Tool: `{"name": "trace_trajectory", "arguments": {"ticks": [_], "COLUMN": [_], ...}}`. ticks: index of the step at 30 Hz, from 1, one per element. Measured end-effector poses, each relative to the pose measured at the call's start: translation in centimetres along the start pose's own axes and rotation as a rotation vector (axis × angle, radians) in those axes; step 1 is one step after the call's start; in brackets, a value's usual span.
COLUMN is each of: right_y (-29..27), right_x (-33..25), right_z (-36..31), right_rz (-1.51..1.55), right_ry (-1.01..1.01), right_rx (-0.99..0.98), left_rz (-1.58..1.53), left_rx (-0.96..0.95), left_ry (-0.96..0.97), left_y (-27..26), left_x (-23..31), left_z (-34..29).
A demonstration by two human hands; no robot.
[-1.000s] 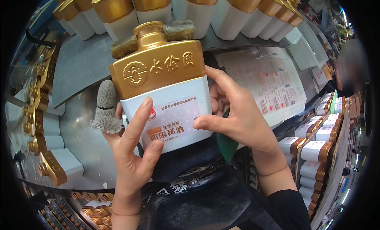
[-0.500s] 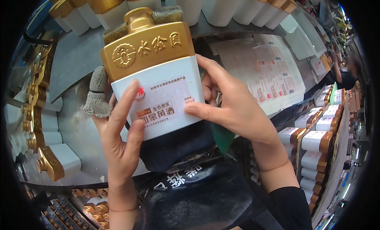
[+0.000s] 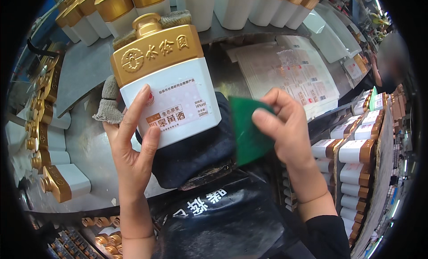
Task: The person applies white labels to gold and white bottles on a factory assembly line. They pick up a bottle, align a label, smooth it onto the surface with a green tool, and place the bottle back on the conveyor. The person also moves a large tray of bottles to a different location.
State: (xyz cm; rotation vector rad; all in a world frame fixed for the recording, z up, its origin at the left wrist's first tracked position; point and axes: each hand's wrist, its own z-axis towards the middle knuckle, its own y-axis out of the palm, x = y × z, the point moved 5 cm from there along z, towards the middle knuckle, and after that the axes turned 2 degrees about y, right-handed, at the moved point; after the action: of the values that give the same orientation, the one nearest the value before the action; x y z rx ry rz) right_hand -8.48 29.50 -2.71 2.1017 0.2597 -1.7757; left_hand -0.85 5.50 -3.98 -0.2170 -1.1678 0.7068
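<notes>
Bottle held label-up over dark pad, cap end pointing away.

The left hand point(image 3: 133, 156) has its grip closed on the white bottle with gold shoulder point(image 3: 167, 80), fingers across the label's left edge. The bottle's long axis runs away from the person, slightly tilted, gold cap toward the row of bottles point(image 3: 223, 7) on the tabletop point(image 3: 84, 67); its base rests on a dark cloth pad point(image 3: 200, 147). The right hand point(image 3: 285, 125), just beside it, pinches a green card point(image 3: 247, 129).

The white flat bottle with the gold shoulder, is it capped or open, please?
Capped: the white flat bottle shows a gold cap on its neck, while the left hand holds it.
</notes>
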Motion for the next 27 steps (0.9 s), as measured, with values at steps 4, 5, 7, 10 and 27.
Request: {"name": "trace_trajectory", "arguments": {"ticks": [4, 5, 7, 10, 27], "right_y": [2.1, 2.2, 2.4, 2.3, 1.9], "right_x": [0.1, 0.3, 0.6, 0.9, 1.4], "right_z": [-1.4, -1.3, -1.1, -0.9, -0.2], "right_rz": [-0.167, -0.157, -0.14, -0.162, -0.201], "right_ry": [-0.045, -0.03, 0.0, 0.009, -0.034], "right_rx": [-0.072, -0.073, -0.071, -0.071, -0.098], "left_rz": [-0.054, -0.078, -0.004, -0.015, -0.053], "left_rx": [0.08, 0.101, 0.083, 0.085, 0.084], "left_ry": [0.071, 0.093, 0.093, 0.078, 0.041], "left_y": [0.2, 0.1, -0.1, 0.1, 0.3], "left_x": [0.4, 0.3, 0.4, 0.1, 0.1], "left_z": [0.2, 0.2, 0.1, 0.0, 0.0]}}
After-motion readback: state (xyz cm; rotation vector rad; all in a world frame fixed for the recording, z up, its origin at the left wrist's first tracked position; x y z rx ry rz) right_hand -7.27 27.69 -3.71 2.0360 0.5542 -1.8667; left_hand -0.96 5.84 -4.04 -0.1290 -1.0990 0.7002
